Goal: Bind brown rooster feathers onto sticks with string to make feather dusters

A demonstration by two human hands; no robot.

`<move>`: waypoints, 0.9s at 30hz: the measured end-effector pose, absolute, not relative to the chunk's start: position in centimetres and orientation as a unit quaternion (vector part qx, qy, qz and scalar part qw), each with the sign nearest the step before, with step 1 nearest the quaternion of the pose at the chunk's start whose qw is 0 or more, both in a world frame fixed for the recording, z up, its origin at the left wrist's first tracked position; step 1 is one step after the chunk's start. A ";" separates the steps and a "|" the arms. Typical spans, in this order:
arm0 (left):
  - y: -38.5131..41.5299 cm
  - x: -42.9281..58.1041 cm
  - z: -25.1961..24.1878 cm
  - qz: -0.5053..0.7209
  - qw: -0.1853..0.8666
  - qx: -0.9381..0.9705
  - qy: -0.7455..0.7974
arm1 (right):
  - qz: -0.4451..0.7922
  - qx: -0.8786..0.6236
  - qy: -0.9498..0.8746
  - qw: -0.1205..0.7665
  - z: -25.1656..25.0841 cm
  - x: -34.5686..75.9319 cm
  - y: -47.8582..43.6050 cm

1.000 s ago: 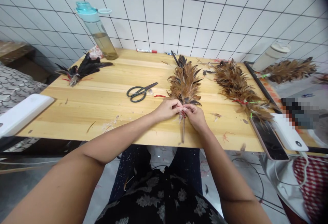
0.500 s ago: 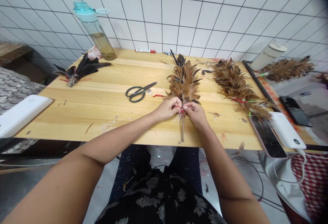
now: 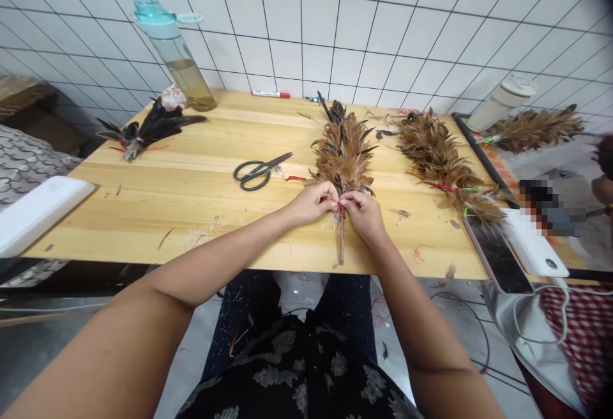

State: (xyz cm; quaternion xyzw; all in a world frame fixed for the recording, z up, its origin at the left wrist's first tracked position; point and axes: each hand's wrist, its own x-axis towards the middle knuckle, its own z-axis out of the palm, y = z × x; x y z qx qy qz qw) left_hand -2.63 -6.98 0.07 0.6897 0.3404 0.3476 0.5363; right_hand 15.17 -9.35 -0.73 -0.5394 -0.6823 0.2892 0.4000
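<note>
A feather duster [image 3: 341,151] of brown and dark feathers lies on the table in front of me, its bare stick [image 3: 341,246] pointing towards me. Red string [image 3: 341,211] is wound about the stick just below the feathers. My left hand [image 3: 318,203] pinches at this red string from the left, fingers closed. From the other side my right hand [image 3: 363,212] pinches at the same spot, thumb and forefinger together. The fingertips of both hands nearly meet over the stick. Black-handled scissors [image 3: 256,173] lie to the left of the duster, blades partly spread.
A second feather duster [image 3: 433,151] lies to the right, near a phone [image 3: 500,253] and a white power bank [image 3: 539,243]. Dark feathers [image 3: 153,126] and a water bottle [image 3: 186,77] are at the back left. A white box-shaped object [image 3: 43,214] sits on the left edge.
Both hands stay at the string, with only a slight shift of the fingers. At the far right edge a dark shape and part of a person's hand have come into view.
</note>
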 end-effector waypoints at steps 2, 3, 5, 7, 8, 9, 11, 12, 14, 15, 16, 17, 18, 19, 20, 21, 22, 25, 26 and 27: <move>-6.9 -2.6 0.1 0.346 0.547 0.681 0.342 | 0.244 -0.537 -0.703 0.398 -0.6 15.1 -9.3; -6.8 -2.5 0.1 0.346 0.555 0.676 0.340 | 0.228 -0.540 -0.708 0.394 -0.5 15.0 -9.3; -6.7 -2.5 0.2 0.347 0.570 0.666 0.334 | 0.215 -0.552 -0.704 0.393 -0.3 15.0 -9.2; -6.6 -2.4 0.4 0.346 0.578 0.660 0.333 | 0.225 -0.562 -0.688 0.401 -0.2 15.0 -9.2; -6.5 -2.4 0.5 0.345 0.581 0.657 0.335 | 0.236 -0.564 -0.678 0.407 -0.2 15.0 -9.2; -6.5 -2.4 0.6 0.343 0.584 0.653 0.339 | 0.250 -0.564 -0.669 0.414 -0.2 15.0 -9.2; -6.5 -2.4 0.9 0.339 0.593 0.640 0.351 | 0.272 -0.559 -0.660 0.422 -0.2 15.1 -9.2; -6.5 -2.4 1.0 0.340 0.599 0.630 0.359 | 0.276 -0.556 -0.661 0.422 -0.2 15.1 -9.2; -6.5 -2.3 1.1 0.345 0.608 0.610 0.373 | 0.272 -0.546 -0.674 0.417 -0.2 15.2 -9.3; -6.5 -2.4 1.2 0.348 0.613 0.602 0.375 | 0.266 -0.540 -0.683 0.413 -0.1 15.2 -9.4; -6.6 -2.4 1.3 0.350 0.620 0.594 0.375 | 0.260 -0.535 -0.692 0.410 0.0 15.2 -9.4; -6.6 -2.4 1.4 0.350 0.629 0.586 0.372 | 0.254 -0.529 -0.699 0.409 0.0 15.2 -9.5; -6.6 -2.4 1.5 0.347 0.639 0.577 0.371 | 0.250 -0.526 -0.703 0.408 0.1 15.1 -9.5; -6.6 -2.5 1.6 0.344 0.649 0.569 0.370 | 0.247 -0.523 -0.706 0.408 0.2 15.1 -9.6; -6.6 -2.5 1.7 0.341 0.656 0.561 0.372 | 0.247 -0.523 -0.705 0.411 0.2 15.1 -9.6; -6.6 -2.5 1.8 0.339 0.660 0.557 0.374 | 0.250 -0.523 -0.701 0.415 0.2 15.1 -9.6; -6.5 -2.6 2.0 0.338 0.661 0.554 0.376 | 0.257 -0.525 -0.694 0.420 0.2 15.1 -9.6; -6.4 -2.7 2.2 0.341 0.665 0.550 0.372 | 0.305 -0.539 -0.655 0.432 0.1 15.1 -9.6; -6.4 -2.8 2.2 0.341 0.669 0.549 0.368 | 0.324 -0.546 -0.641 0.431 0.0 15.1 -9.6; -6.3 -2.9 2.2 0.341 0.673 0.547 0.363 | 0.341 -0.552 -0.631 0.426 0.0 15.1 -9.6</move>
